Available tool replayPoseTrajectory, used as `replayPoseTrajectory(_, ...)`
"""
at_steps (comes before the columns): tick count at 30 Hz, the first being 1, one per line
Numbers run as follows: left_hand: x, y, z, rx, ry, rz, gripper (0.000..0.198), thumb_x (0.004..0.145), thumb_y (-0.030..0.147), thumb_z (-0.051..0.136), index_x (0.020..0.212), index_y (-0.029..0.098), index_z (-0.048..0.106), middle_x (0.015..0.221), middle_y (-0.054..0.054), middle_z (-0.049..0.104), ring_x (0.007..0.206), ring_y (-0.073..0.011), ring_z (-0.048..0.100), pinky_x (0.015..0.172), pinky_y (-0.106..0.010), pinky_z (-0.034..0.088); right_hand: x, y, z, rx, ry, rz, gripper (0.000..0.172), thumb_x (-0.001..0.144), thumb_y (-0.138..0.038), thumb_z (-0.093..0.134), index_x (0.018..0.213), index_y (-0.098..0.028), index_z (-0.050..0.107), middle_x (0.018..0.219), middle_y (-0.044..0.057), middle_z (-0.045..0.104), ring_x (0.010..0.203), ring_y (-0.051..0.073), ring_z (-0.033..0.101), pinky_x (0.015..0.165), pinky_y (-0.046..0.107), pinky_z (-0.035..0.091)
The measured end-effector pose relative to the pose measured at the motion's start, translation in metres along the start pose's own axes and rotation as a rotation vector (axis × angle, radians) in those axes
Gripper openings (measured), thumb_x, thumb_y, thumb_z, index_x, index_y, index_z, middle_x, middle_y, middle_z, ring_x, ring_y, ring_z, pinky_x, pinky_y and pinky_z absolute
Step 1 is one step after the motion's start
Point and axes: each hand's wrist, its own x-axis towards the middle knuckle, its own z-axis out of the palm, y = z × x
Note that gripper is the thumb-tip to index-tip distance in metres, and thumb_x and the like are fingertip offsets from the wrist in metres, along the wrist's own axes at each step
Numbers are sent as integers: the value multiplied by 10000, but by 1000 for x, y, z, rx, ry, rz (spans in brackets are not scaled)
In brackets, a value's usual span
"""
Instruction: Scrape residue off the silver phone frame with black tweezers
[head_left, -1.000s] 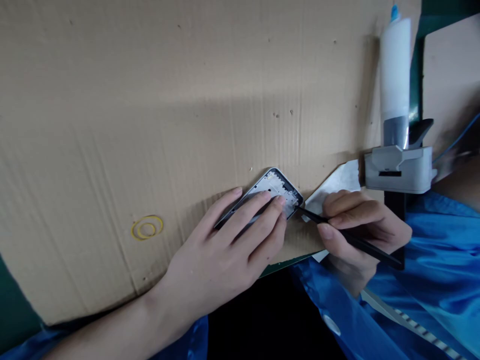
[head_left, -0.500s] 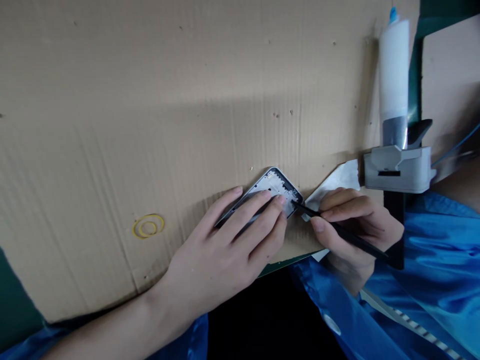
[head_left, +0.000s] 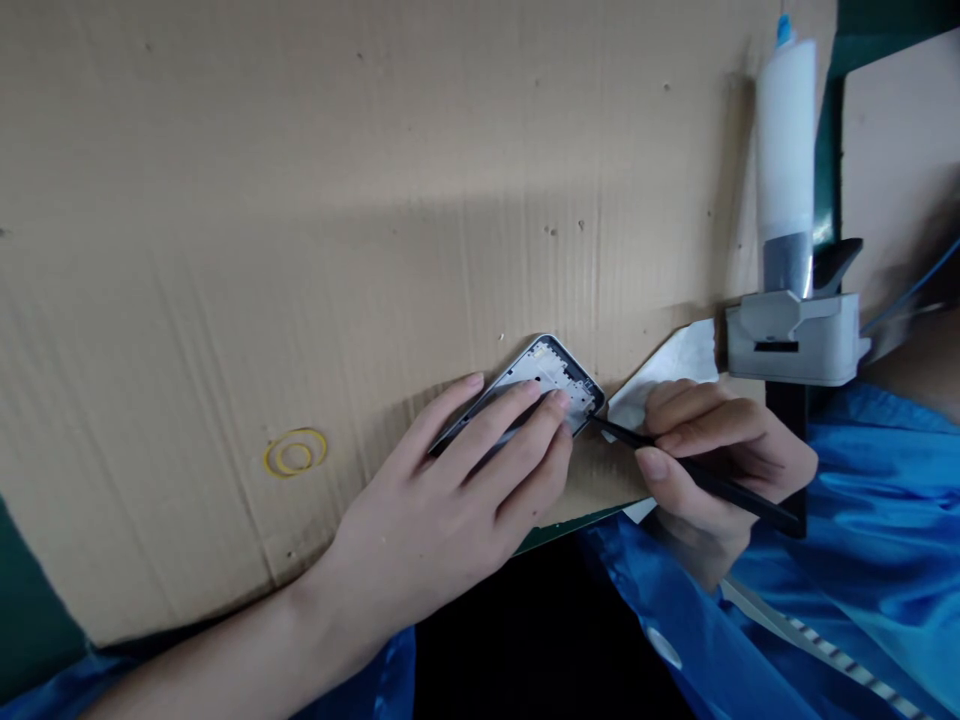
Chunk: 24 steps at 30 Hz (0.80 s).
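Observation:
A phone housing (head_left: 553, 366), silver-rimmed with a pale inner plate, lies tilted on the cardboard. Across it my left hand (head_left: 457, 490) is spread, fingertips on the plate and its edge, holding it down; the thumb is hidden. My right hand (head_left: 720, 460) pinches slim black tweezers (head_left: 739, 492) between thumb and fingers. Their fine tip meets the right corner of the housing; whether it touches or picks at a small part is too small to tell. Beside that corner, partly under my right hand, rests a piece of white paper (head_left: 664, 372).
Brown cardboard (head_left: 300, 250) covers the green table. Two yellow rubber bands (head_left: 295, 453) lie left of my hand. At the right stand a grey holder (head_left: 795, 340) and a white tube (head_left: 786, 150) with a blue tip. A bare arm (head_left: 919, 375) shows at the right edge.
My right hand has shifted slightly to the right, drawing the tweezers' tip from the inner plate to the housing's corner edge. My left hand and the housing stay put.

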Motion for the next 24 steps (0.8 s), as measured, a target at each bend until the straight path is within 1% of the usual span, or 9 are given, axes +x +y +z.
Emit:
replayPoseTrajectory(3, 0, 0, 0, 4, -6, 7, 457, 1140, 279, 710, 1582, 166, 680, 1714, -61, 653, 1600, -268, 605, 1503, -525, 327, 0, 3, 0, -21, 1, -23, 235, 849, -101, 904, 909, -175, 690, 853, 15, 697, 684, 134, 636, 663, 337, 537)
replayPoseTrajectory(6, 1, 0, -2, -5, -8, 0, 460, 1140, 267, 695, 1588, 160, 678, 1720, -57, 648, 1607, -263, 608, 1527, -521, 257, 1, 4, -1, -32, -39, -28, 232, 840, -56, 887, 933, -169, 707, 867, 19, 704, 704, 140, 645, 668, 344, 539)
replayPoseTrajectory(8, 1, 0, -2, -18, 1, -13, 442, 1142, 240, 686, 1575, 151, 692, 1707, -57, 661, 1596, -257, 623, 1531, -503, 244, 1, 4, -1, 6, -90, -29, 241, 842, -75, 897, 938, -183, 705, 834, -1, 688, 682, 139, 630, 653, 349, 536)
replayPoseTrajectory(10, 1, 0, -2, -23, 12, -15, 429, 1145, 230, 686, 1565, 146, 700, 1691, -54, 677, 1582, -254, 635, 1531, -495, 251, 2, 2, 0, 31, -101, -28, 228, 861, -99, 884, 935, -204, 696, 807, -19, 670, 650, 136, 606, 632, 354, 533)
replayPoseTrajectory(14, 2, 2, 0, 7, -18, -13, 479, 1171, 284, 643, 1637, 171, 649, 1749, -47, 628, 1604, -252, 588, 1510, -511, 292, 3, -4, 3, -45, 29, -4, 213, 866, -68, 833, 917, -209, 682, 805, -3, 671, 680, 159, 627, 617, 364, 525)
replayPoseTrajectory(17, 5, 5, 1, 20, -57, -65, 584, 1210, 353, 562, 1752, 143, 517, 1802, -73, 568, 1607, -237, 555, 1455, -457, 365, 3, -4, 3, -63, 68, 5, 221, 854, -60, 819, 925, -207, 671, 793, 0, 648, 699, 164, 619, 618, 359, 525)
replayPoseTrajectory(19, 7, 7, 2, 37, -72, -92, 615, 1227, 392, 510, 1780, 124, 472, 1792, -98, 575, 1598, -236, 550, 1404, -432, 423, 4, 0, 2, -43, 89, -43, 220, 850, -71, 820, 925, -210, 667, 782, -6, 634, 677, 149, 596, 610, 347, 520)
replayPoseTrajectory(21, 8, 8, 1, 36, -84, -91, 625, 1206, 379, 540, 1783, 147, 477, 1776, -108, 586, 1603, -249, 543, 1377, -444, 452, 5, 5, 2, -11, 132, -103, 216, 845, -86, 829, 908, -210, 662, 764, -7, 623, 649, 141, 582, 593, 338, 503)
replayPoseTrajectory(24, 7, 6, 0, -11, -87, -50, 692, 1119, 311, 666, 1785, 261, 485, 1810, -101, 535, 1646, -283, 515, 1386, -495, 448, 5, 8, 2, 3, 178, -118, 204, 857, -126, 845, 883, -213, 662, 747, 3, 603, 622, 151, 578, 577, 352, 487)
